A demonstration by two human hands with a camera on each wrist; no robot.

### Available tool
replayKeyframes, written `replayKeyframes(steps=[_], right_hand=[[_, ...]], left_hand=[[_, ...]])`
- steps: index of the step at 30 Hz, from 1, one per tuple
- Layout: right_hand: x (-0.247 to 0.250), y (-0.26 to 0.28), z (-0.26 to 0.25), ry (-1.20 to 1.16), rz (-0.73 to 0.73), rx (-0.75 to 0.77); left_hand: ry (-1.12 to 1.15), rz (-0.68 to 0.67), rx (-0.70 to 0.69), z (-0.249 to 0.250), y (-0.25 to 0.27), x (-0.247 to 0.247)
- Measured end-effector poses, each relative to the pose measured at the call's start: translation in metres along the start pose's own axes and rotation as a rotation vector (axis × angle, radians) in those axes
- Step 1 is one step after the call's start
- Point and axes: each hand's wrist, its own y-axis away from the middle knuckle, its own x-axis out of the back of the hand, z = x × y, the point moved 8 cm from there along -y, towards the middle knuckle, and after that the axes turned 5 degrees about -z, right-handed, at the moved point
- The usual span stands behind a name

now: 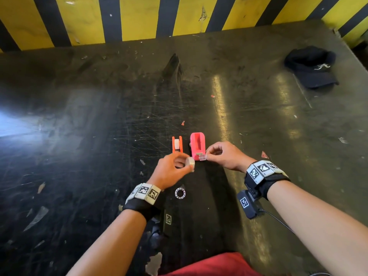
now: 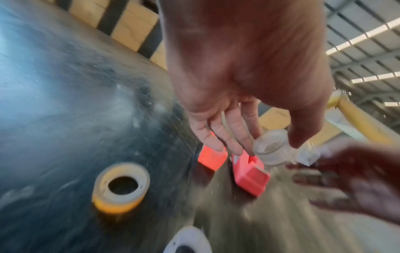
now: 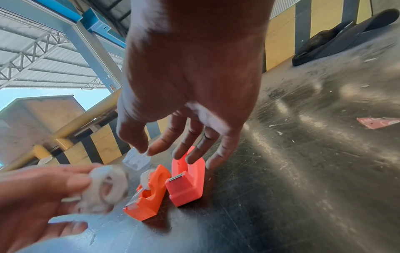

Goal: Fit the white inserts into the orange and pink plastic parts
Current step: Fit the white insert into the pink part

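The orange part [image 1: 177, 145] stands on the dark table with a white insert [image 1: 176, 141] seated in it. The pink part [image 1: 197, 145] stands just to its right with nothing in its slot. My left hand [image 1: 188, 163] holds a whitish roll insert [image 1: 190, 161] between thumb and fingers, just in front of the pink part. The roll looks translucent [image 2: 269, 145] in the left wrist view. My right hand [image 1: 207, 156] pinches a small clear piece [image 1: 201, 157] at the pink part's near end. In the right wrist view that clear piece [image 3: 136, 160] hangs from thumb and forefinger above the orange part [image 3: 149, 193] and pink part [image 3: 188, 181].
A white ring [image 1: 180, 193] lies on the table [image 1: 99, 136] near my left wrist. A yellowish tape roll [image 2: 121, 186] sits nearby. A black cap [image 1: 311, 66] lies at the far right. A yellow and black striped wall [image 1: 139, 16] bounds the table's far edge.
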Motion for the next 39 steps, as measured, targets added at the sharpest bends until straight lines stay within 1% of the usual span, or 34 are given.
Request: replayKeyframes(steps=[4,7,12,18,28,39], right_hand=[[-0.012,-0.002,-0.013,-0.040,-0.038,0.057],[-0.019,-0.006,-0.023,-0.040,-0.070,0.085],[-0.017,-0.006,-0.030,-0.087,-0.054,0.093],[-0.017,-0.006,-0.029,-0.170,-0.022,0.075],[-0.023,-0.009,-0.031,-0.105,-0.046,0.070],[-0.023,-0.008,-0.032,-0.123,-0.059,0.029]], left_hand=[[0.103,-0.008,-0.057,0.015,-0.002,0.021],[0.135,-0.022,-0.067,0.017,-0.001,0.022],[0.184,-0.023,-0.060,0.014,0.000,0.024],[0.181,-0.013,-0.056,0.013,0.001,0.028],[0.168,-0.038,-0.046,0.017,0.000,0.026],[0.147,-0.041,-0.045,0.016,-0.001,0.026]])
